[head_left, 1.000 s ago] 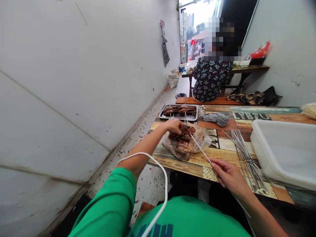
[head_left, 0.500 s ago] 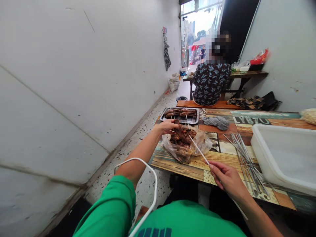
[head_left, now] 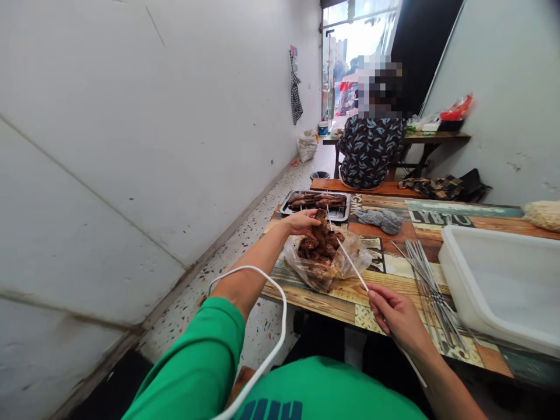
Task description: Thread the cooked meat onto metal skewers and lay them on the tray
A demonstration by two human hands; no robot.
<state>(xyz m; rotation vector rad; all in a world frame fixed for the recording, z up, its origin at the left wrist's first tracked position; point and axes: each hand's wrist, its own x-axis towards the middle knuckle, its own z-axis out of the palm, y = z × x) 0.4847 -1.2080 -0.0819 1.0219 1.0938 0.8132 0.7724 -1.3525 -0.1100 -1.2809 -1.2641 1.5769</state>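
Note:
My left hand (head_left: 303,223) pinches a dark brown piece of meat (head_left: 322,226) above an opened clear plastic bag (head_left: 359,258). More brown meat (head_left: 314,252) lies heaped in that bag. My right hand (head_left: 396,318) is closed around a long metal skewer (head_left: 353,265), which slants up and left. Its far end reaches the held meat, but I cannot tell whether it has gone through. Behind the bag, a metal tray (head_left: 348,209) carries meat threaded on skewers (head_left: 306,201).
To the right lie several loose metal skewers (head_left: 431,291) beside a white plastic tub (head_left: 452,262). A grey knitted glove or cloth (head_left: 380,220) rests behind the bag. A person (head_left: 371,149) sits on a bench (head_left: 319,184) beyond the table. A white cable (head_left: 282,326) loops across my left arm.
My left hand has raised and turned the piece of meat so that it stands more upright. My right hand keeps its grip on the skewer. The view has shifted slightly.

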